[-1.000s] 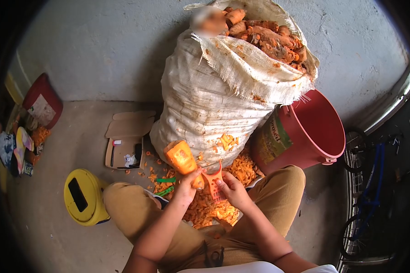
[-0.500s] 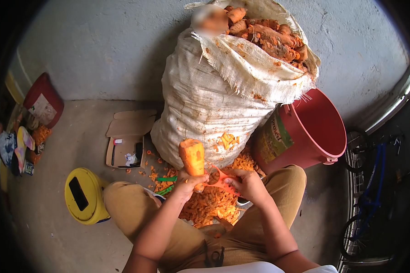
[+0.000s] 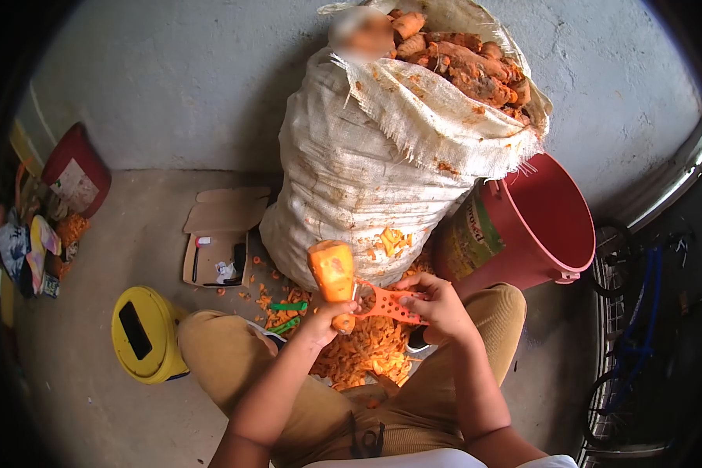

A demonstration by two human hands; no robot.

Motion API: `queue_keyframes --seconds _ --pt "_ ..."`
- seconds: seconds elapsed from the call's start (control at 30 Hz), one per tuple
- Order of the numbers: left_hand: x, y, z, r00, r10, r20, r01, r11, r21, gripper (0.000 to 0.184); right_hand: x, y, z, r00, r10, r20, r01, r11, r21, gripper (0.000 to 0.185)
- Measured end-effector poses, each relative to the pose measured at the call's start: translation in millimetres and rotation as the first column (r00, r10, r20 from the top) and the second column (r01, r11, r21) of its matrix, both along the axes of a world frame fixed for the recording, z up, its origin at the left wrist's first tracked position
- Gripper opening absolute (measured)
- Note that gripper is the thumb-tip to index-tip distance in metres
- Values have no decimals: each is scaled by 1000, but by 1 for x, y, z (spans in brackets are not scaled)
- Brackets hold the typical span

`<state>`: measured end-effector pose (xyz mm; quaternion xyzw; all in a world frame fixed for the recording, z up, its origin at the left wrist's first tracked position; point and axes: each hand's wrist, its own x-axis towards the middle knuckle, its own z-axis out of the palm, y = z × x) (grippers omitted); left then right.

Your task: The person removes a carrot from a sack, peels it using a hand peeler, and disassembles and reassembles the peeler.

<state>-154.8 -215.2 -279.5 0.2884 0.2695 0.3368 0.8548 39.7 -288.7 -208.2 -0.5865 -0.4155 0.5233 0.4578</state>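
A thick, mostly peeled carrot (image 3: 332, 271) stands nearly upright in my left hand (image 3: 317, 321), fingers wrapped round its lower part. My right hand (image 3: 444, 310) is closed on the perforated handle of an orange-red peeler (image 3: 386, 303). The peeler's head lies against the carrot's right side, close to my left fingertips. Beneath both hands a heap of orange peelings (image 3: 366, 352) covers the floor between my legs. Just left of the heap lie green-handled tools (image 3: 287, 307), only partly visible.
A tall white woven sack (image 3: 351, 179) full of unpeeled carrots (image 3: 476, 70) stands in front. Right of it leans a red bucket (image 3: 515, 249). To the left are an open cardboard box (image 3: 225, 226) and a yellow bucket (image 3: 144, 359) with a phone (image 3: 135, 329) on its lid.
My right hand has moved slightly up and right with the peeler, whose handle now shows more fully. The carrot has turned slightly in my left hand.
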Motion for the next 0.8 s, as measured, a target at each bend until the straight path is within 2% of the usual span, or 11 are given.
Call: queue_keyframes --seconds 0.03,0.13,0.17,0.27,0.33,0.43,0.53,0.73,0.77,0.8 --pt "-1 0 0 997 -10 80 17 996 -87 35 2 0 -3 987 -45 -155 46 999 3 28" --pt "0 2 -11 987 12 161 8 992 -122 33 0 -1 -15 890 -159 -427 167 986 -19 31" --pt "0 2 -13 987 21 157 -3 993 -115 32 -7 -2 -18 829 -205 -520 240 971 0 29" --pt "4 -1 -9 990 45 134 -33 996 -87 30 -17 -1 -37 654 -215 -725 288 957 -24 25" --pt "6 -3 -12 993 65 104 -59 996 -62 31 -27 -2 -45 607 -269 -748 336 940 -65 21" --pt "7 -6 -8 999 7 46 -7 1000 -3 35 -35 3 -57 501 -383 -777 432 888 -159 18" --pt "9 -9 -3 998 1 70 1 1000 -31 38 -38 9 -54 453 -379 -807 455 877 -156 15" --pt "9 -12 -9 992 -121 29 122 990 -74 45 -42 17 -46 640 -452 -621 546 836 -45 14" --pt "10 -14 -10 988 -149 35 149 989 14 46 -39 18 -49 652 -445 -614 558 829 -8 14" --pt "10 -14 -9 982 -165 95 170 984 -50 45 -37 19 -47 666 -470 -579 578 816 2 15"
